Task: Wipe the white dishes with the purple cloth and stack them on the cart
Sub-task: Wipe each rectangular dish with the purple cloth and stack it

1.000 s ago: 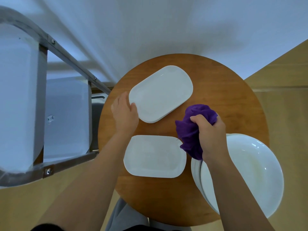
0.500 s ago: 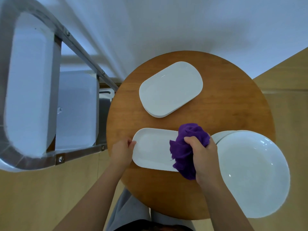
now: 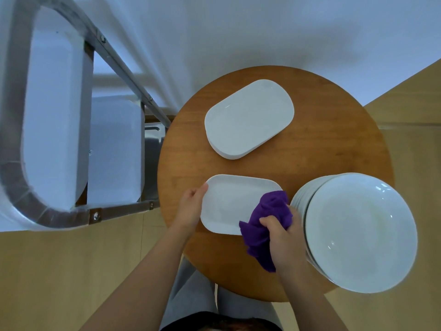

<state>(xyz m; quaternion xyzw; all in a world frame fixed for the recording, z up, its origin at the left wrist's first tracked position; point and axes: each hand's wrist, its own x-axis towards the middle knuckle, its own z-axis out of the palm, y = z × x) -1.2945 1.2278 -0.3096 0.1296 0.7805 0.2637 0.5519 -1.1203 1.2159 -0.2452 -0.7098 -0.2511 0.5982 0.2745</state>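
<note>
A white rectangular dish [image 3: 229, 201] lies on the near side of the round wooden table [image 3: 322, 149]. My left hand [image 3: 191, 206] holds its left edge, thumb against the rim. My right hand [image 3: 284, 237] grips a bunched purple cloth [image 3: 265, 225] that lies over the dish's right end. A small stack of white rectangular dishes [image 3: 248, 118] sits farther back on the table. To the right stands a stack of white round plates [image 3: 360, 230]. The metal cart [image 3: 114, 211] stands at the left.
The cart's white shelves [image 3: 55, 115] lie left of the table, framed by grey metal bars. A white wall rises behind the table. Light wooden floor surrounds it. My legs show under the table's near edge.
My left hand left the far rectangular dishes and came to the near dish's left edge. My right hand brought the purple cloth down onto that dish and across to its right end.
</note>
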